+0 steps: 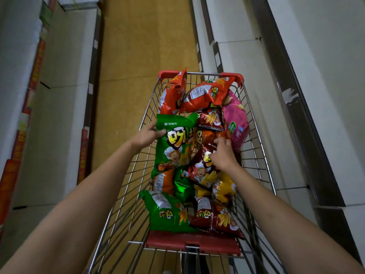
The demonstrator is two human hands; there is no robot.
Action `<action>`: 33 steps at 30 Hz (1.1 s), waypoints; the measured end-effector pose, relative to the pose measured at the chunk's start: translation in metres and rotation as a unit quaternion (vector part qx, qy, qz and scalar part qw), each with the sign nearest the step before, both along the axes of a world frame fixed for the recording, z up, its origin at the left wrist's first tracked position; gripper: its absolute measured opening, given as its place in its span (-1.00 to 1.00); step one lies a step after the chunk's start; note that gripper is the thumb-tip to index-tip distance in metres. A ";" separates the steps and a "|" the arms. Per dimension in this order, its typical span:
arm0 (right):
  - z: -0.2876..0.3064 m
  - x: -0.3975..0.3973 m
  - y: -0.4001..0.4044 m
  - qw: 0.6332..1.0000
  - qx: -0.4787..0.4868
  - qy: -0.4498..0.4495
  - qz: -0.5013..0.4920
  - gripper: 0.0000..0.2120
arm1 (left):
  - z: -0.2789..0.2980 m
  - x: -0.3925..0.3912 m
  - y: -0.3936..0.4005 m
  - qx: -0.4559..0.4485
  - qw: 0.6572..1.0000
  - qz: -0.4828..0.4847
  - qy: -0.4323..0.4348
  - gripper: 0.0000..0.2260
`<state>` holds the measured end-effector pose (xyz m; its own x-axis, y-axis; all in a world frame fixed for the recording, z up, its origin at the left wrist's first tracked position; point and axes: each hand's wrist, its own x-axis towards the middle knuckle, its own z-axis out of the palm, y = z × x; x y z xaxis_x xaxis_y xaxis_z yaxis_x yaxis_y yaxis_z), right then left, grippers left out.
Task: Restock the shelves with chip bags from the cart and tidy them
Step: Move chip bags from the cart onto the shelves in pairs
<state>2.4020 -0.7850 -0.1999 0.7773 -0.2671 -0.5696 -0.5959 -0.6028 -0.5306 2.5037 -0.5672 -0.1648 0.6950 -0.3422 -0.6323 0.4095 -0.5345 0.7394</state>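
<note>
red plastic child-seat flap (192, 245) sits nearest me, at the wire shopping cart's (256, 159) near end. beyond it chip bags fill the basket. my left hand (146, 136) pinches the upper left edge of a green chip bag (173, 147), thumb on its front. my right hand (223, 154) rests curled fingers on a dark red chip bag (201, 167), pinching its foil. farther off lie orange-red bags (205, 95) and a pink bag (235, 121).
</note>
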 end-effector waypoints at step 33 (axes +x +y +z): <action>-0.001 -0.020 0.023 0.945 0.166 0.012 -0.280 -0.34 | -0.035 -0.061 -0.006 -0.016 0.988 0.125 0.093 -0.36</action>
<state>2.3821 -0.7620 -0.2014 0.5518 -0.4366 -0.7105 -0.7872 0.0085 -0.6166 2.4426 -0.5730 -0.1995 0.6325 -0.1969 -0.7491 0.6566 -0.3767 0.6534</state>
